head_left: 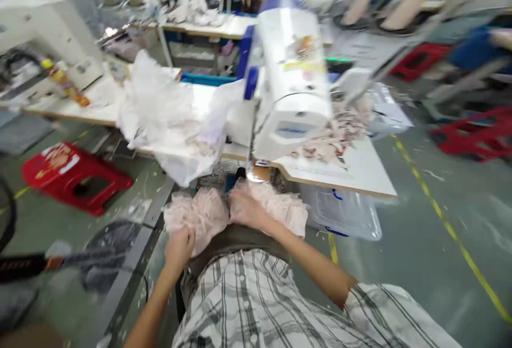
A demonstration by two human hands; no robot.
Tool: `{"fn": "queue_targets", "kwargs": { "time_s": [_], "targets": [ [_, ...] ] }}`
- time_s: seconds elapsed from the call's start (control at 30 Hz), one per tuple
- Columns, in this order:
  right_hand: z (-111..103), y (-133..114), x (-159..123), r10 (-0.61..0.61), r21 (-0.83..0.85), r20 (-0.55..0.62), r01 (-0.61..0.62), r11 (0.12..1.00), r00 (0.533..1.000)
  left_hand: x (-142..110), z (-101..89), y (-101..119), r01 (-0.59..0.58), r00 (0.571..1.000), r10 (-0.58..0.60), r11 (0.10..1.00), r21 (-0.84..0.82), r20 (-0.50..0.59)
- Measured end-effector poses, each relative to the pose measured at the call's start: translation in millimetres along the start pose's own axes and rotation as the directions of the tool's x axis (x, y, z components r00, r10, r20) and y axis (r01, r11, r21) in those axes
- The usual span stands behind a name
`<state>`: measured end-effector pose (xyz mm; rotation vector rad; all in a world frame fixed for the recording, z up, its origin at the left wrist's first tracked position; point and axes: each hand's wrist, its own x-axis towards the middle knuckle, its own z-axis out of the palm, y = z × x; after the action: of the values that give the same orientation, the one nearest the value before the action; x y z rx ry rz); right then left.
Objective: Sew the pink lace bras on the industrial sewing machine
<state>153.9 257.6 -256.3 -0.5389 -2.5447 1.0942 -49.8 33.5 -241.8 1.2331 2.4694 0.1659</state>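
A heap of pale pink lace pieces (208, 212) lies on my lap, below the front edge of the sewing table (360, 169). My left hand (179, 247) is closed on the near left side of the heap. My right hand (245, 207) rests on the middle of the heap with fingers curled into the fabric. A white sewing machine (292, 81) stands on the table straight ahead. The picture is blurred by motion.
A crumpled white plastic bag (168, 113) hangs over the table's left end. More pink pieces (336, 135) lie right of the machine. A clear plastic bin (344, 212) sits under the table; red stools (76, 177) stand on the floor, and other sewing stations (44, 33) lie behind.
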Motion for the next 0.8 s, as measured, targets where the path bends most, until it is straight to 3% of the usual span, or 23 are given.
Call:
{"fn": "queue_targets", "kwargs": {
  "time_s": [0.07, 0.13, 0.17, 0.2, 0.3, 0.37, 0.47, 0.53, 0.6, 0.67, 0.73, 0.8],
  "targets": [
    [7.6, -30.0, 19.8, -0.139, 0.035, 0.282, 0.135, 0.99, 0.949, -2.8, -19.6, 19.3, -0.176, 0.984, 0.175, 0.984, -0.036, -0.028],
    [0.1, -51.2, 33.3, -0.12, 0.066, 0.511, 0.099, 0.993, 0.851, 2.2, -38.4, 32.8, -0.318, 0.948, 0.313, 0.902, -0.292, -0.063],
    [-9.1, -59.6, 34.6, -0.109, 0.099, 0.558, 0.065, 0.993, 0.823, 8.0, -46.4, 38.1, -0.343, 0.937, 0.339, 0.846, -0.408, -0.085],
    [-20.9, -67.1, 32.0, -0.107, 0.145, 0.562, 0.03, 0.989, 0.82, 15.5, -52.8, 43.3, -0.341, 0.936, 0.335, 0.786, -0.515, -0.109],
    [-62.5, -85.7, 7.3, -0.119, 0.353, 0.411, -0.038, 0.935, 0.904, 40.8, -59.0, 63.1, -0.261, 0.96, 0.242, 0.604, -0.753, -0.139],
    [-88.1, -94.1, -13.0, -0.089, 0.453, 0.315, -0.067, 0.889, 0.945, 53.2, -52.2, 81.1, -0.12, 0.97, 0.242, 0.472, -0.873, -0.002],
    [-116.7, -97.5, -39.0, 0.008, 0.536, 0.239, -0.139, 0.833, 0.971, 61.4, -37.1, 111.2, 0.162, 0.888, 0.37, 0.308, -0.937, 0.275],
    [-131.2, -92.5, -55.5, 0.099, 0.58, 0.224, -0.214, 0.786, 0.97, 63.6, -32.6, 129.4, 0.228, 0.836, 0.447, 0.243, -0.943, 0.318],
    [-145.6, -82.7, -73.6, 0.162, 0.57, 0.234, -0.27, 0.776, 0.959, 66.6, -35.2, 145.1, 0.193, 0.802, 0.512, 0.268, -0.944, 0.309],
    [-160.2, -69.7, -92.9, 0.206, 0.46, 0.277, -0.318, 0.829, 0.938, 71.2, -42.5, 159.3, 0.08, 0.764, 0.572, 0.376, -0.923, 0.299],
    [-171.7, -55.1, -109.9, 0.286, 0.246, 0.361, -0.386, 0.889, 0.888, 75.7, -50.3, 173.3, -0.117, 0.738, 0.623, 0.499, -0.859, 0.261],
    [-176.0, -41.2, -119.7, 0.417, 0.02, 0.328, -0.448, 0.894, 0.847, 77.2, -55.8, 187.8, -0.353, 0.696, 0.694, 0.553, -0.755, 0.183]
  ]
}}
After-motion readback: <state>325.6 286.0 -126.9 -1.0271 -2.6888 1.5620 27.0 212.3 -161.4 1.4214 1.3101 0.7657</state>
